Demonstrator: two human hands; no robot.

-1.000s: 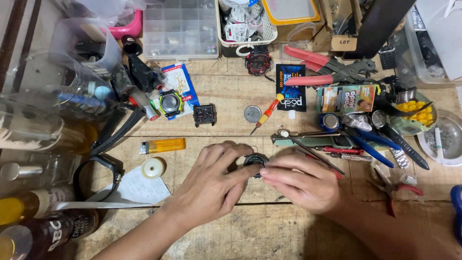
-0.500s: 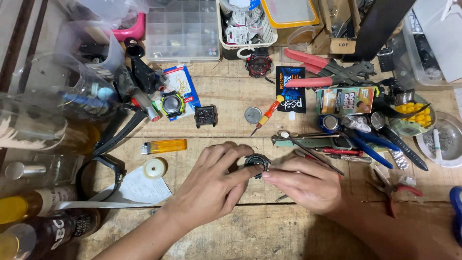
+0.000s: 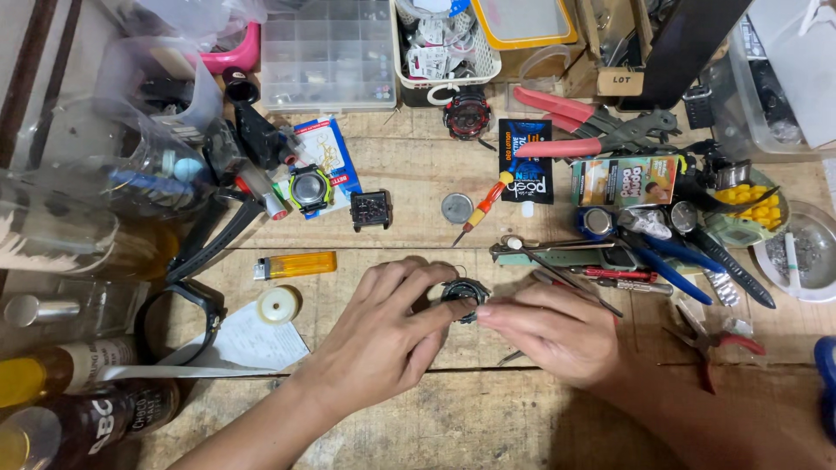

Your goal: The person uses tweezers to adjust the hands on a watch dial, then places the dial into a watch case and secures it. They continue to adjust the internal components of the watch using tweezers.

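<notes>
A small round black watch case (image 3: 462,294) rests on the wooden workbench (image 3: 409,174) near its middle. My left hand (image 3: 383,335) curls around the case from the left, thumb and fingers pinching its rim. My right hand (image 3: 553,331) comes in from the right, its fingertips pressed against the case's right edge. Part of the case is hidden under the fingers. A thin metal tool (image 3: 514,355) pokes out below my right hand.
Beyond the hands lie an orange lighter (image 3: 294,265), a square black watch body (image 3: 370,210), a red-handled screwdriver (image 3: 481,205) and a round case back (image 3: 456,208). Blue-handled pliers (image 3: 670,261) and red pliers (image 3: 575,126) crowd the right. Bottles (image 3: 78,409) stand at left.
Both hands stay on the watch case. The left fingers have shifted slightly around its rim and the right fingertips have closed in on its edge.
</notes>
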